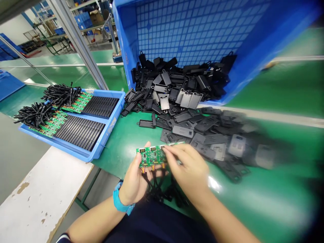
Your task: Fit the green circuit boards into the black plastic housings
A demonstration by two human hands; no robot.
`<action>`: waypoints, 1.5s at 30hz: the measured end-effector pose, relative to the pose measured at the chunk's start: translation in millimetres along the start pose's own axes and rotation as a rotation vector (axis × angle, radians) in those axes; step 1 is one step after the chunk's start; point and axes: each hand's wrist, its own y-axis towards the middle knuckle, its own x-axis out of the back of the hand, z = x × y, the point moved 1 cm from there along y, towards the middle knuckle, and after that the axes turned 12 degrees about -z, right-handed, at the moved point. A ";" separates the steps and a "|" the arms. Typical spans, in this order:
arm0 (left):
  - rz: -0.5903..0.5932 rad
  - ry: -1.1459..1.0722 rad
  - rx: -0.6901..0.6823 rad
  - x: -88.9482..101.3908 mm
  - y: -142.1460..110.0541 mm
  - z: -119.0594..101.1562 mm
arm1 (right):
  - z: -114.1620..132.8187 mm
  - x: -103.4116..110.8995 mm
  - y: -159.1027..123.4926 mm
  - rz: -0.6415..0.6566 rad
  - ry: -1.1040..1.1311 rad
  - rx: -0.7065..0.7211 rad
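My left hand (136,180) grips a green circuit board strip (150,156) by its left end, thumb on the front and fingers behind. Small dark digit displays sit along the strip's upper edge. Coloured wires run from its lower edge into black cables (162,192), which hang over my lap. My right hand (189,168) is closed in a pinch against the strip's face, over a display right of the middle. Its fingertips hide whatever is between them. A teal band (120,199) circles my left wrist.
A large blue crate (202,33) lies tipped toward me, with black plastic cases (174,84) spilling onto the green table (253,195). At left, a blue tray (108,130) holds rows of black cases, boards and bundled cables. A white worn board (43,189) lies lower left.
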 end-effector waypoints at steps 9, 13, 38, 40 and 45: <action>0.037 0.018 -0.030 -0.7 2.2 -2.8 | -0.7 0.7 12.5 0.110 0.004 -0.158; 0.040 0.006 -0.036 0.0 2.0 -2.0 | -1.2 0.4 8.1 0.055 -0.020 -0.061; -0.013 0.032 -0.108 3.2 5.3 5.8 | 16.7 5.8 1.8 0.275 0.071 -0.173; -0.017 0.021 -0.115 3.2 4.7 6.0 | 17.7 2.3 3.7 0.287 0.049 -0.189; -0.059 0.022 -0.106 3.4 3.2 7.0 | 15.5 -5.9 4.2 0.223 -0.036 -0.213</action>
